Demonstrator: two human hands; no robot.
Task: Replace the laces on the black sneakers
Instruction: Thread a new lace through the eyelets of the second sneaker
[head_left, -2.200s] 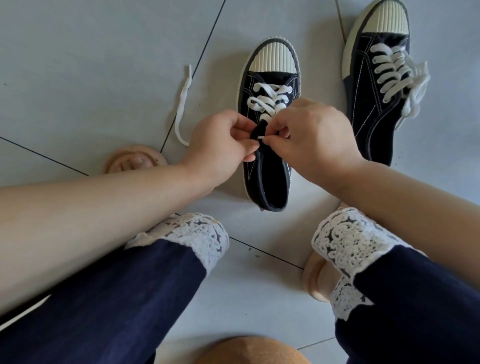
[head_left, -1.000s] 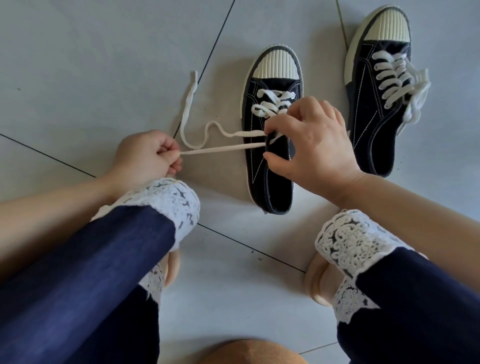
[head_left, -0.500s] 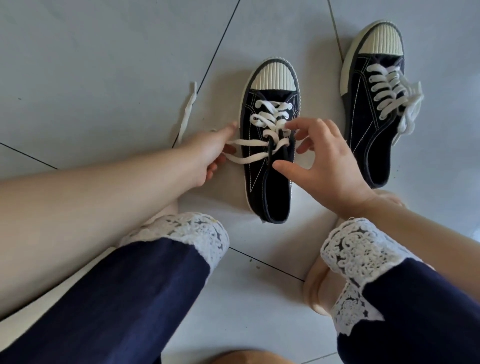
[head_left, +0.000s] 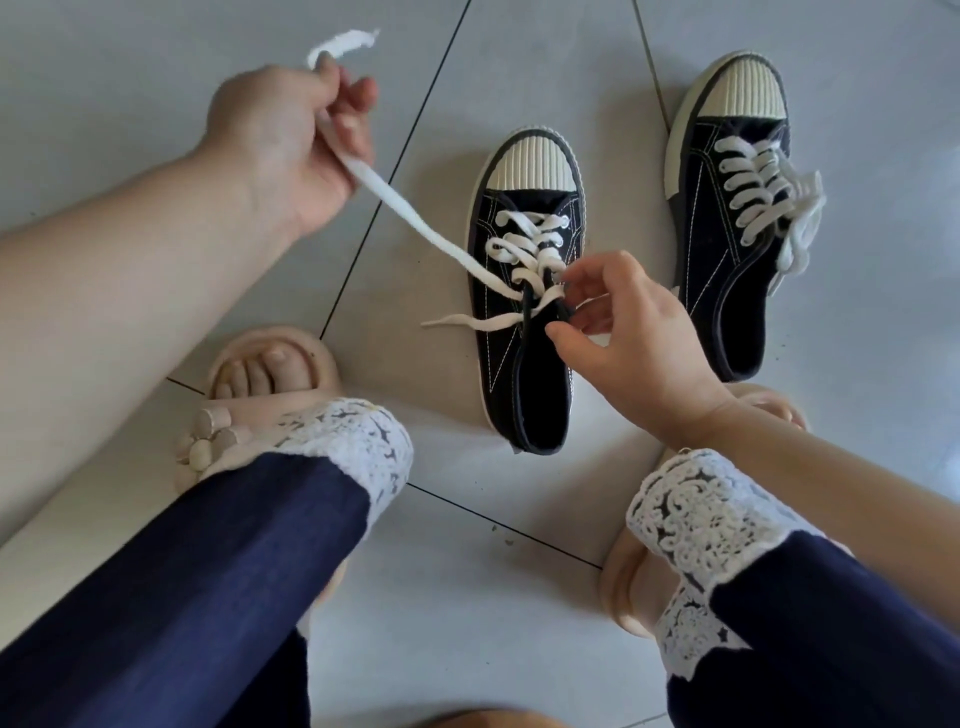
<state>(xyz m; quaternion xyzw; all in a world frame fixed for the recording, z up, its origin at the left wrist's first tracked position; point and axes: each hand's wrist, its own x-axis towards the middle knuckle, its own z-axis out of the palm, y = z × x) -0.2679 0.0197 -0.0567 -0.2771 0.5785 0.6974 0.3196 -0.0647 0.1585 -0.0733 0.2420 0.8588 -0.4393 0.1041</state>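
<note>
Alongside, second sneaker (head_left: 706, 218); left fingers (head_left: 356, 130) clamp lace (head_left: 415, 218), right fingers (head_left: 587, 270) apart over first sneaker (head_left: 519, 374).

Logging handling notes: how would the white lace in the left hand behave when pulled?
Probably floppy: the white lace curls limply above the left hand. Likely light, as few fingers lift it. Its flat weave may drag through eyelets of the near sneaker.

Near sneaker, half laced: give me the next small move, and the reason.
Probably draw the lace strand up and leftward with the left hand until it lies snug across the near sneaker. That strand runs slanting from the eyelets to the raised left hand. The right hand sits at the eyelets to steady them, and the other lace end trails loose onto the floor.
</note>
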